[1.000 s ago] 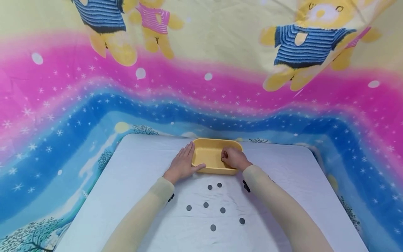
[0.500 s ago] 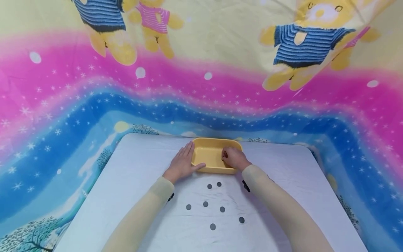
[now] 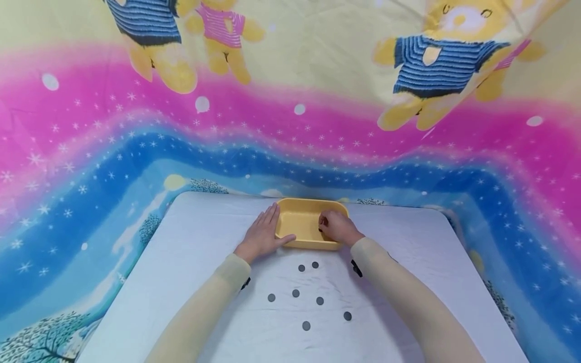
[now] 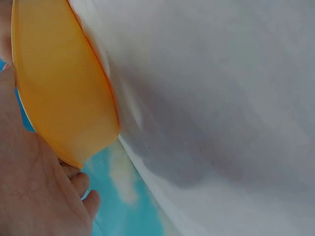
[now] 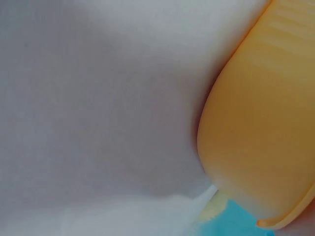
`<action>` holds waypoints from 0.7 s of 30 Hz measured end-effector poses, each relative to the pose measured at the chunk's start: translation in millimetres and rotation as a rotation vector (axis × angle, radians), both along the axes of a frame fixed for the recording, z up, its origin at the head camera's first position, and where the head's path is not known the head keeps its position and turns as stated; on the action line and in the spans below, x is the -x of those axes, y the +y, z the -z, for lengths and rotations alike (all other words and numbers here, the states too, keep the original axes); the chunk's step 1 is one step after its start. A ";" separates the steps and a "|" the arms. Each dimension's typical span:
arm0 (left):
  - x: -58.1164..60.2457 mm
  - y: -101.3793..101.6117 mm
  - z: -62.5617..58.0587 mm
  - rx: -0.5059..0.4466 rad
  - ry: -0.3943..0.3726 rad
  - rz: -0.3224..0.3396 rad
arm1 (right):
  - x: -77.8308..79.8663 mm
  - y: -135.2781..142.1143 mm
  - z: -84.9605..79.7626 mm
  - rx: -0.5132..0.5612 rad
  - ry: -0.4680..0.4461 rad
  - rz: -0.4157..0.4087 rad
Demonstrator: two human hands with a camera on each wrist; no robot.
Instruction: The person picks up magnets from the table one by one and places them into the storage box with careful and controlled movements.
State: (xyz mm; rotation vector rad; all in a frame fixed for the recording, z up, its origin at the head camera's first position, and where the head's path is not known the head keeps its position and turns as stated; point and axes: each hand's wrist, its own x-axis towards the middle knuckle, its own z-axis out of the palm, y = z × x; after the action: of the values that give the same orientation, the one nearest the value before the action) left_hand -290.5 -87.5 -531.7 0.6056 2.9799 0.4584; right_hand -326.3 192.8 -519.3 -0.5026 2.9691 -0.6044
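A yellow rectangular tray [image 3: 313, 245] with rounded corners stands at the table's far edge. My left hand [image 3: 262, 236] rests on its left end, fingers straight along the side and thumb stretched over the near rim. Inside the right end, the curled fingers of my right hand [image 3: 339, 228] pinch a small dark disc [image 3: 320, 230], only its edge showing. In the left wrist view the palm [image 4: 34, 182] lies against the tray's outer wall [image 4: 69, 88]. The right wrist view has the tray's other end [image 5: 256, 128], with the right hand almost wholly out of sight.
Several flat grey discs [image 3: 320, 301] lie scattered on the white-covered table [image 3: 218, 222], between the forearms and in front of the tray. A printed cloth [image 3: 290, 151] with bears and snowflakes hangs behind and around the table.
Both hands and the tray keep their places. The dark edge at the right fingertips shows slightly lower and more clearly; the whole view has shifted a little.
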 end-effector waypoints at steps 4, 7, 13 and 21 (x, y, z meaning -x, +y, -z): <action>-0.7 0.4 -1.0 0.001 0.002 -0.002 | -3.1 3.4 -2.8 0.034 -0.004 -0.008; -0.9 0.7 -1.4 -0.001 -0.002 -0.003 | -6.5 6.4 -4.9 0.066 -0.003 -0.014; -0.9 0.6 -1.3 -0.005 0.005 -0.004 | -15.5 10.6 -10.2 0.124 0.072 -0.051; -2.5 0.3 -2.8 -0.010 0.018 0.004 | -40.1 17.7 -21.4 0.156 0.115 -0.089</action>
State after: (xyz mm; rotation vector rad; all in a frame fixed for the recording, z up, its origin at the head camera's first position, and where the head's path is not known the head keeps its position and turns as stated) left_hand -288.0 -87.2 -528.9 0.6190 2.9943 0.4699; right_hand -286.2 210.6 -497.9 -0.7010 2.9998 -0.8291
